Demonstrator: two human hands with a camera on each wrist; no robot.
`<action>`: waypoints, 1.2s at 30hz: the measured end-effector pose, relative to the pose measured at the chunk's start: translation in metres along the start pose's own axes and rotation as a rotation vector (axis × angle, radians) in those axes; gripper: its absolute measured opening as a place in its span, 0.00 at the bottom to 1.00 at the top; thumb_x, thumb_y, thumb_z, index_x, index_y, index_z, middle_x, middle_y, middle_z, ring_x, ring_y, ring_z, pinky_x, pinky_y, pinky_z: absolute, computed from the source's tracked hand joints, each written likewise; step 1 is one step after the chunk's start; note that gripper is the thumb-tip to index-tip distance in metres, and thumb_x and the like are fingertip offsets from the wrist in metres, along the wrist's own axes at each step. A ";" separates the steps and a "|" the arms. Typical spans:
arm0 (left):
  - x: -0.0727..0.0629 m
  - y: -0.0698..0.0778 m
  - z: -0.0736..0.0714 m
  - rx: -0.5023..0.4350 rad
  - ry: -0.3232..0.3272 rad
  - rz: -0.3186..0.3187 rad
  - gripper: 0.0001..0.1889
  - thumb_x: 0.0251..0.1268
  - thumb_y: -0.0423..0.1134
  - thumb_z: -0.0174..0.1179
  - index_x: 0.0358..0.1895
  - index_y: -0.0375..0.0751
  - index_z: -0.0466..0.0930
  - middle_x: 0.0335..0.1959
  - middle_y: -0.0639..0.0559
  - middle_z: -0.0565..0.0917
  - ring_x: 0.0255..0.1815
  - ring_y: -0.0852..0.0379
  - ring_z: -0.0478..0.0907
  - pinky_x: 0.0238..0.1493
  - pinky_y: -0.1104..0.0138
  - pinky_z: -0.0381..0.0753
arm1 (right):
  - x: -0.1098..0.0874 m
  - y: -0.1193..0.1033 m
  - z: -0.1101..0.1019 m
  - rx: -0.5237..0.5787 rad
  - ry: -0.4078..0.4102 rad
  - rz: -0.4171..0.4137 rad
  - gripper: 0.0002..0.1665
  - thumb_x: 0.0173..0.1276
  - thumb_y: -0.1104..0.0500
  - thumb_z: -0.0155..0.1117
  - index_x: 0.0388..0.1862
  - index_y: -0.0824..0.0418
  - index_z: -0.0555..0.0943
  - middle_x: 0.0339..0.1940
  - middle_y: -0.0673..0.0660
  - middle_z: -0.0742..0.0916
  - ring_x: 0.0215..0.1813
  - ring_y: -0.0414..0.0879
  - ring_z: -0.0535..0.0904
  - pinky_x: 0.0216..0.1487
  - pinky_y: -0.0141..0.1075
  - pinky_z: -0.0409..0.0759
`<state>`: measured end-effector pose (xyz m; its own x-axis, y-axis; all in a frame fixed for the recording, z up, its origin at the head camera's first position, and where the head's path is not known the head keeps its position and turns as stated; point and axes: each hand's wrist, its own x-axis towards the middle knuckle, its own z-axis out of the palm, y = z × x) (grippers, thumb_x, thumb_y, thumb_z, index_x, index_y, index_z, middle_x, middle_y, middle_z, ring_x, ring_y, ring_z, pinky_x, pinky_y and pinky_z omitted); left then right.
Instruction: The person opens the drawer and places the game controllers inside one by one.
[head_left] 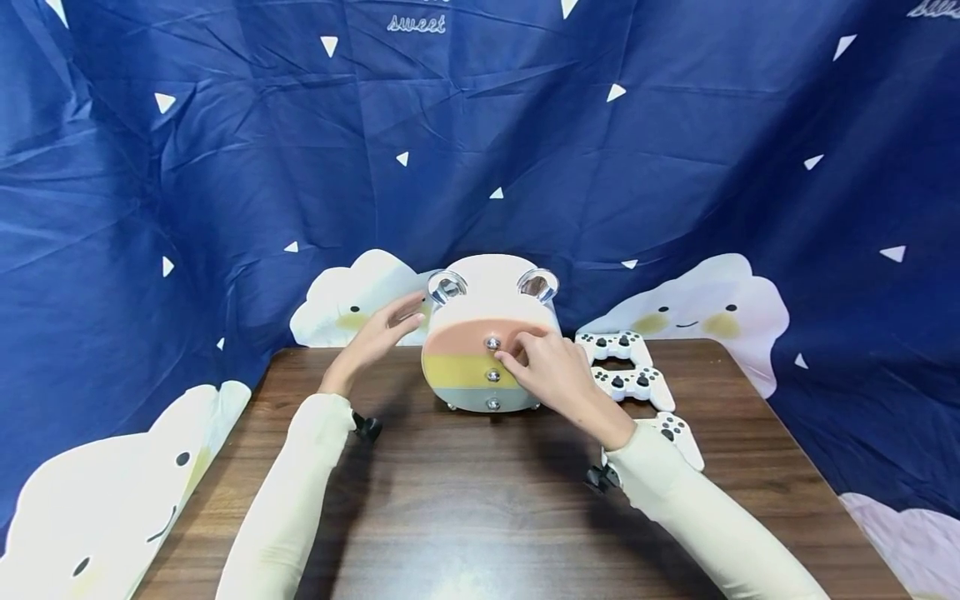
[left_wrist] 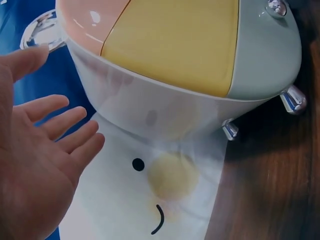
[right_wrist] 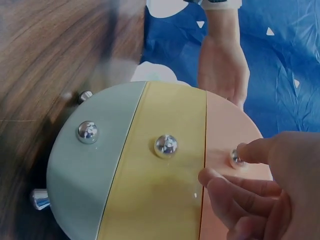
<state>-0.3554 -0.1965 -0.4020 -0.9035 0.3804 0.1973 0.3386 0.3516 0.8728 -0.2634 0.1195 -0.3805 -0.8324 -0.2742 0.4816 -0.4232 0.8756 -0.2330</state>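
A small rounded drawer cabinet (head_left: 495, 287) with a white body stands at the far side of the table. Its front has a pink drawer (right_wrist: 230, 125), a yellow drawer (left_wrist: 175, 45) and a grey-green drawer (right_wrist: 75, 175), each with a silver ball knob. My right hand (head_left: 555, 371) is at the pink drawer, fingers loosely bent. One fingertip overlaps that drawer's knob (right_wrist: 237, 159); touching cannot be told, and the thumb is apart from it. Beside the cabinet's left side, my left hand (head_left: 378, 337) is raised with fingers extended, near a silver ring-shaped ornament (left_wrist: 44, 31), holding nothing.
Several white game controllers (head_left: 633, 383) lie on the wooden table (head_left: 465, 500) right of the cabinet, partly behind my right forearm. A blue curtain (head_left: 480, 125) with white triangles and cloud faces hangs close behind. Short silver feet (left_wrist: 294, 100) hold the cabinet off the table.
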 end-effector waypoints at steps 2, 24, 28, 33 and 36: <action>0.003 0.000 0.000 0.003 -0.021 -0.011 0.35 0.82 0.55 0.57 0.85 0.49 0.62 0.85 0.45 0.65 0.87 0.46 0.59 0.87 0.47 0.58 | 0.002 -0.003 0.001 -0.013 0.013 0.002 0.19 0.74 0.38 0.70 0.32 0.50 0.88 0.27 0.46 0.90 0.27 0.50 0.86 0.22 0.45 0.80; 0.013 -0.002 0.004 -0.009 -0.115 -0.045 0.38 0.79 0.52 0.59 0.85 0.43 0.60 0.88 0.46 0.59 0.89 0.45 0.54 0.88 0.47 0.54 | 0.013 -0.023 0.018 -0.159 0.145 -0.051 0.33 0.75 0.38 0.69 0.12 0.48 0.70 0.08 0.48 0.72 0.12 0.49 0.70 0.14 0.45 0.66; 0.014 -0.002 0.003 -0.004 -0.119 -0.040 0.38 0.79 0.52 0.59 0.85 0.42 0.60 0.88 0.45 0.58 0.89 0.44 0.54 0.88 0.46 0.54 | 0.014 -0.024 0.019 -0.159 0.145 -0.034 0.33 0.75 0.40 0.68 0.11 0.48 0.70 0.08 0.48 0.74 0.12 0.50 0.71 0.14 0.46 0.67; 0.014 -0.001 0.003 -0.010 -0.119 -0.041 0.38 0.78 0.52 0.60 0.85 0.43 0.60 0.88 0.46 0.58 0.88 0.45 0.55 0.88 0.47 0.54 | 0.016 -0.025 0.020 -0.150 0.149 -0.023 0.33 0.76 0.41 0.66 0.11 0.47 0.70 0.09 0.49 0.74 0.13 0.51 0.73 0.14 0.46 0.67; 0.014 -0.001 0.002 -0.017 -0.125 -0.040 0.38 0.79 0.52 0.60 0.85 0.43 0.60 0.88 0.46 0.58 0.88 0.44 0.55 0.88 0.47 0.54 | 0.016 -0.025 0.021 -0.150 0.154 -0.030 0.33 0.76 0.42 0.66 0.10 0.47 0.69 0.08 0.48 0.74 0.13 0.51 0.72 0.13 0.45 0.66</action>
<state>-0.3675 -0.1900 -0.4015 -0.8761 0.4703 0.1065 0.2979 0.3542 0.8865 -0.2736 0.0844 -0.3846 -0.7505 -0.2472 0.6129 -0.3795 0.9205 -0.0934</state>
